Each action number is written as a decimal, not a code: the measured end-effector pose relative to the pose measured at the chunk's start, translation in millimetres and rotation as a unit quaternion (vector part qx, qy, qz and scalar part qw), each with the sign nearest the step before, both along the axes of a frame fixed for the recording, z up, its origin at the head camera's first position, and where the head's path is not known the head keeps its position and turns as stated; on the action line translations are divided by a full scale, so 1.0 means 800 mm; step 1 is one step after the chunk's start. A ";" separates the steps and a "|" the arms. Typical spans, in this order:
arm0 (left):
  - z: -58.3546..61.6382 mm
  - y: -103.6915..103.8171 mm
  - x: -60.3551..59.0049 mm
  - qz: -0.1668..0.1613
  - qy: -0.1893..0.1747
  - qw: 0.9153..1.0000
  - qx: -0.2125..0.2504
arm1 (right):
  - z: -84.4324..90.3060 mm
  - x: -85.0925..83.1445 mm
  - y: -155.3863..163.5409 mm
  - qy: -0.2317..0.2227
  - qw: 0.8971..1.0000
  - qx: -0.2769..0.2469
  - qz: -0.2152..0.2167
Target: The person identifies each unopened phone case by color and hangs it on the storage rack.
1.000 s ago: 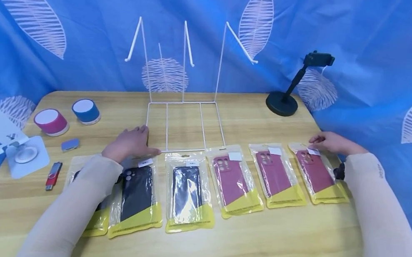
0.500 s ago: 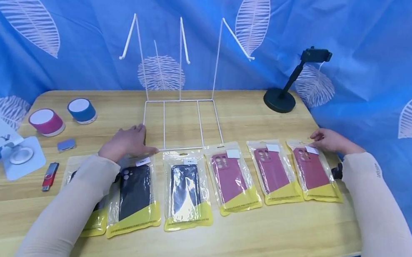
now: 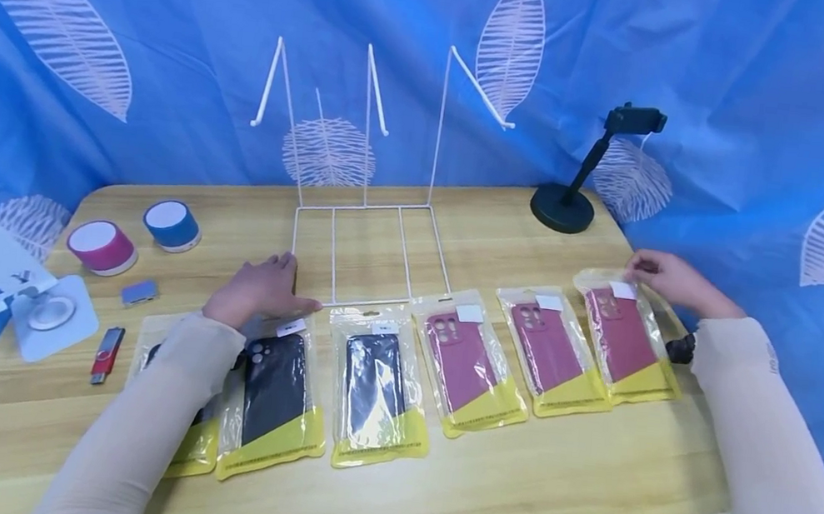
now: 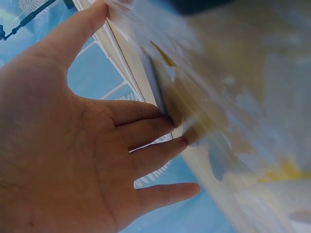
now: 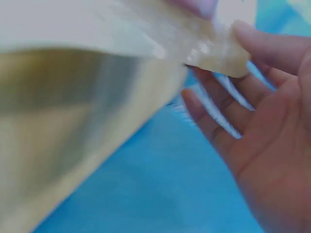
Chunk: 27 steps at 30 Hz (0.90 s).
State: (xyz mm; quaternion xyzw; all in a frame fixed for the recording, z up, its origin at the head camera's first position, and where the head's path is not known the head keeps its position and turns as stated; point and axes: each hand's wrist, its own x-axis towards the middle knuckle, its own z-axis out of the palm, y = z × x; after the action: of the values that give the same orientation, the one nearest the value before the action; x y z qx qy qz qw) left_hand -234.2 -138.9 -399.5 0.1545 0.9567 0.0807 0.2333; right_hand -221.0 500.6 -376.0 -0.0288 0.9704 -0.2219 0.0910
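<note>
My right hand (image 3: 676, 282) pinches the top corner of the rightmost bagged phone case (image 3: 622, 338), a dark pink one in a clear pouch with a yellow bottom. In the right wrist view, that pouch corner (image 5: 218, 58) lies between thumb and fingers, raised off the table. My left hand (image 3: 258, 289) rests with spread fingers by the front left corner of a white wire rack (image 3: 370, 301). Just below it lies a bagged black phone case (image 3: 276, 385). The left wrist view shows the left palm (image 4: 82, 145) holding nothing.
Two more pink cases (image 3: 549, 351) and another black one (image 3: 372, 378) lie in the row; a further pouch (image 3: 200, 444) is partly under the left sleeve. A black phone stand (image 3: 564, 208), two small speakers (image 3: 102, 247), a USB stick (image 3: 107, 355) and a white stand (image 3: 54, 320) sit around.
The rightmost pouch has come up at its top end and shifted slightly left, with my right hand on its corner. My left hand stays put. The head view swayed a little.
</note>
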 end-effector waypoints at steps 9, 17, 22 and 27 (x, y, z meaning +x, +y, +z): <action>-0.004 0.001 -0.001 0.000 0.010 1.000 -0.002 | 0.085 0.027 -0.073 0.195 0.977 -0.082 -0.008; -0.005 0.000 0.000 0.004 0.006 1.000 0.000 | 0.143 0.028 -0.183 0.352 0.922 -0.147 0.069; -0.003 0.000 0.002 0.003 0.015 1.000 0.000 | 0.165 0.009 -0.257 0.400 0.875 -0.262 0.073; -0.001 0.000 0.003 0.003 0.013 1.000 -0.001 | 0.172 -0.008 -0.297 0.381 0.865 -0.324 0.041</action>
State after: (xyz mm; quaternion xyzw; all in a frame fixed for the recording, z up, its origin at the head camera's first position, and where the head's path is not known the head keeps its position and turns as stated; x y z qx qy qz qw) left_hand -231.7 -138.7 -400.6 0.1525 0.9602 0.0784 0.2203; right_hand -227.8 262.7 -238.1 -0.1787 0.8011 -0.4915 -0.2911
